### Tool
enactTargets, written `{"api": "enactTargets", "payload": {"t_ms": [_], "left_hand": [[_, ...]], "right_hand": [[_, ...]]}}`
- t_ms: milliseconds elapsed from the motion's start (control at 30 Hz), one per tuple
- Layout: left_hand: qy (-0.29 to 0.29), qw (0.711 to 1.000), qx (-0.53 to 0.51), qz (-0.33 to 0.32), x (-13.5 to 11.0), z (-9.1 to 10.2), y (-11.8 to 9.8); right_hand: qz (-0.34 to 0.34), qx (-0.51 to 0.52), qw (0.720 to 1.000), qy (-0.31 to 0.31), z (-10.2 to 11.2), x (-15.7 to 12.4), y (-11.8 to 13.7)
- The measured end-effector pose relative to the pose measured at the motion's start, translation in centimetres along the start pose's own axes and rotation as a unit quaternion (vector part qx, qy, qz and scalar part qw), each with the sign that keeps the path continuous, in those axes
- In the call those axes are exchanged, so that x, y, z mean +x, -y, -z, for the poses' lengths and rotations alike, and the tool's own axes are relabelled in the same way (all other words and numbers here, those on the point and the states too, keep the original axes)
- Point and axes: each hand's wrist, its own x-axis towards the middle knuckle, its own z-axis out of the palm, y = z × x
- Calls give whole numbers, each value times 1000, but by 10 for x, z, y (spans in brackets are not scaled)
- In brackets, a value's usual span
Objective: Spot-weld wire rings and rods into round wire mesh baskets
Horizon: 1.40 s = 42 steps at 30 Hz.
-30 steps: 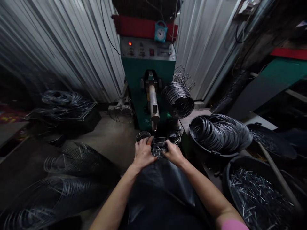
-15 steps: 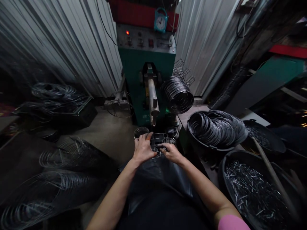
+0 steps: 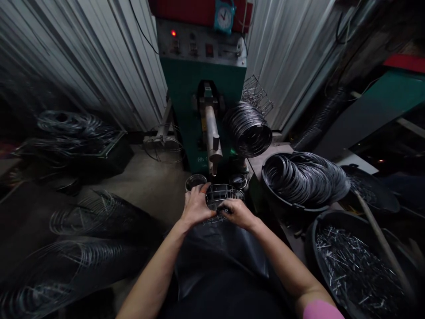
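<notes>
A small round wire basket (image 3: 219, 195) sits just under the tip of the green welding machine's metal arm (image 3: 212, 141). My left hand (image 3: 195, 206) grips the basket's left side, fingers wrapped over its rim. On the right side, my right hand (image 3: 238, 212) pinches the basket's wires near the front. A dark apron (image 3: 222, 261) covers my lap below both hands.
The green machine (image 3: 202, 84) has a lit red lamp and a small blue clock (image 3: 225, 15) on top. A black tub of wire rings (image 3: 300, 179) and a tub of short wire pieces (image 3: 355, 266) stand at right. Finished wire frames (image 3: 83, 221) pile at left.
The view has shifted slightly downward. Both hands stay on the basket, which now looks turned more upright under the machine arm; my right hand has moved a little toward the basket's front.
</notes>
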Motion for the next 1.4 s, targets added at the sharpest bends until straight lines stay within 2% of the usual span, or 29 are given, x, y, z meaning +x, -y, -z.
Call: {"api": "enactTargets", "payload": {"t_ms": [200,433,633,833,1100,1200,1400], "left_hand": [[-1,1000,-24,-2,12,-2,9],[-31,998,-54,-23,23,-9,26],[-36,997,-65,-21,38,-6,32],[-28,997,-72,-3,54,-2,32],[-31,999,-35,11,48,5,22],[-17,999,-47,18,49,3,23],[-33,998,-55,17,54,-1,24]], "right_hand": [[2,-15,1000,7,2,9,-4],[13,-32,999,5,0,22,-10],[8,-56,998,8,6,39,-13],[2,-75,997,3,10,56,-19],[4,-59,998,-2,5,48,-22],[5,-68,998,1,7,48,-21],[-2,-92,996,7,10,53,-22]]}}
